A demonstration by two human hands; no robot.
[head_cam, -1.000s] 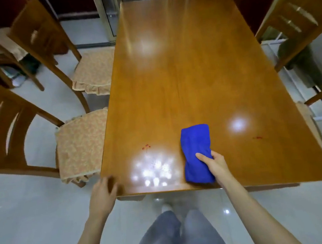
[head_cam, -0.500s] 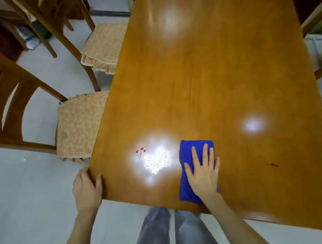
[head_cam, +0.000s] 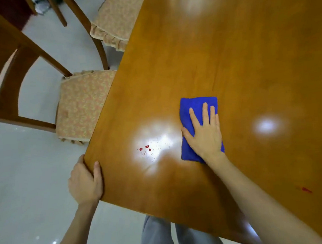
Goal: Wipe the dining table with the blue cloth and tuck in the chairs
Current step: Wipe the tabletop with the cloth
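Note:
The folded blue cloth (head_cam: 195, 106) lies flat on the glossy wooden dining table (head_cam: 218, 47). My right hand (head_cam: 204, 133) presses on it with straight, spread fingers. Small red marks (head_cam: 146, 148) sit on the tabletop just left of the cloth, and another red smear (head_cam: 305, 189) lies near the front right. My left hand (head_cam: 85, 180) grips the table's near left corner, thumb on top. Two wooden chairs with patterned cushions stand pulled out on the left: a near chair (head_cam: 81, 104) and a far chair (head_cam: 115, 20).
Pale glossy tiled floor (head_cam: 25, 194) spreads to the left and below. My legs in grey trousers (head_cam: 167, 239) stand against the table's near edge. Bright lamp reflections show on the tabletop.
My right hand went from the cloth's near end to lying flat on top and has slid the cloth forward. My left hand now grips the corner. The view has moved closer over the table.

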